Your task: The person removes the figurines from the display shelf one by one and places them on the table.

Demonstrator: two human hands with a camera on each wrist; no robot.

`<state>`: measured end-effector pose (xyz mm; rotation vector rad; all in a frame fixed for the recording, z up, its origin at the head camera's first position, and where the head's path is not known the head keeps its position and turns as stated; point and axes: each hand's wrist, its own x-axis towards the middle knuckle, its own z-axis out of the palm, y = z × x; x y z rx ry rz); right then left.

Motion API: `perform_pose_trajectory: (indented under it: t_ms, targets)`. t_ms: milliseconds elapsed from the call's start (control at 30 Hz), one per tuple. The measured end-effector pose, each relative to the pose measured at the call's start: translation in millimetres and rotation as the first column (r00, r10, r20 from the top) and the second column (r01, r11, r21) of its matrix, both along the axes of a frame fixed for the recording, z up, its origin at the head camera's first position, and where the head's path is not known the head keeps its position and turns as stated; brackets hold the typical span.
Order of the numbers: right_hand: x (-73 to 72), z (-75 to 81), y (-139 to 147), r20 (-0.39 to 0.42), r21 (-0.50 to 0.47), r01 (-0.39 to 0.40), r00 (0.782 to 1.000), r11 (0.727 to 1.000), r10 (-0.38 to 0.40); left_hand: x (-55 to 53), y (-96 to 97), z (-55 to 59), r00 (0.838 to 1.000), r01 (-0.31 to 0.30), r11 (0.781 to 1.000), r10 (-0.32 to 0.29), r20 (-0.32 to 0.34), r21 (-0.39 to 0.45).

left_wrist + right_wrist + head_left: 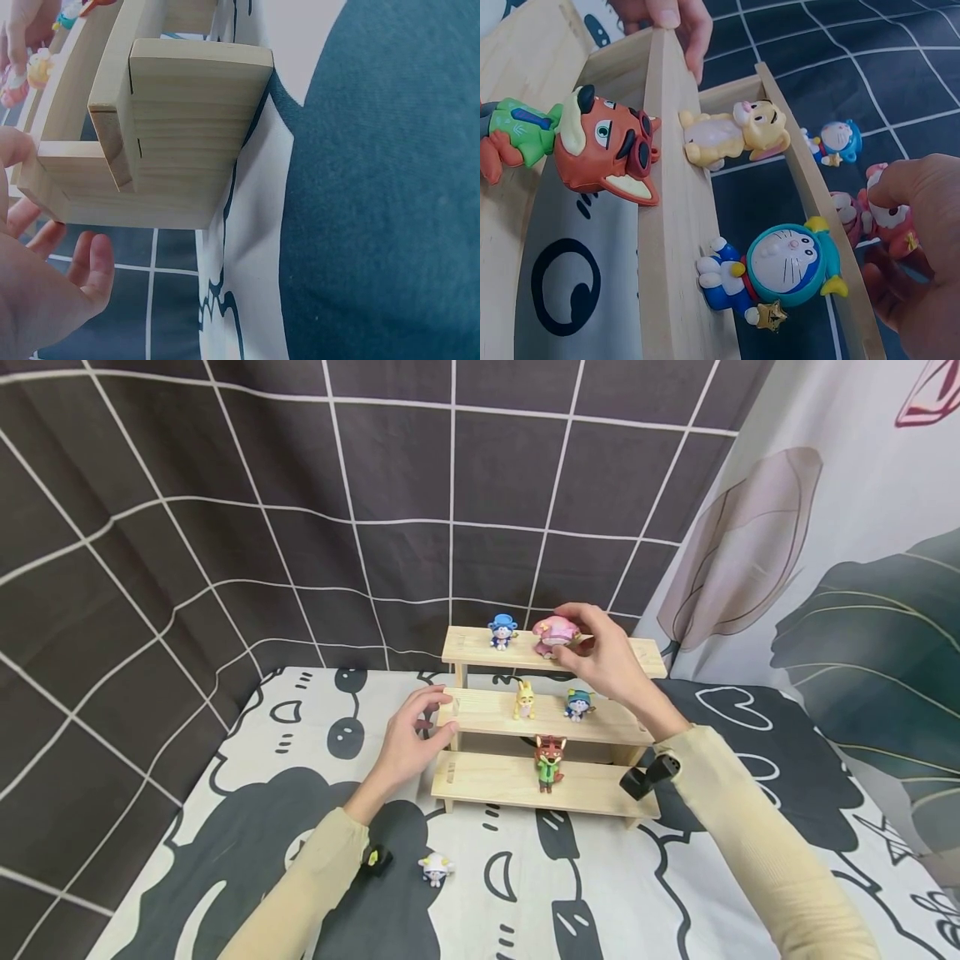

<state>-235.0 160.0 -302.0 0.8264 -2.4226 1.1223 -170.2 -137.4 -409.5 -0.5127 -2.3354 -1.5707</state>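
Observation:
My right hand pinches a pink figurine between thumb and fingers on the top step of a three-step wooden display shelf. Beside it on the left sits a blue-hatted cat figurine. At the left end of the middle step, my left hand grips the board, its thumb at the front edge and fingers farther back; the left wrist view shows this hand at the shelf's side. A yellow rabbit figurine and a teal-hooded cat figurine are on the middle step.
A fox figurine in green stands on the bottom step. In front of the shelf, a small white figurine rests on the patterned cloth. A dark grid-patterned curtain hangs behind, with a leaf-patterned one at right.

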Motion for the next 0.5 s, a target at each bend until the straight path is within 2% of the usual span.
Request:
perform_pose_trajectory:
  t_ms: [500]
  targets:
    - [-1.0, 2.6, 0.3, 0.043, 0.006, -0.001, 0.999, 1.000, 0.001, 0.2, 0.0, -1.3, 1.000, -0.001, 1.000, 0.001, -0.003, -0.005]
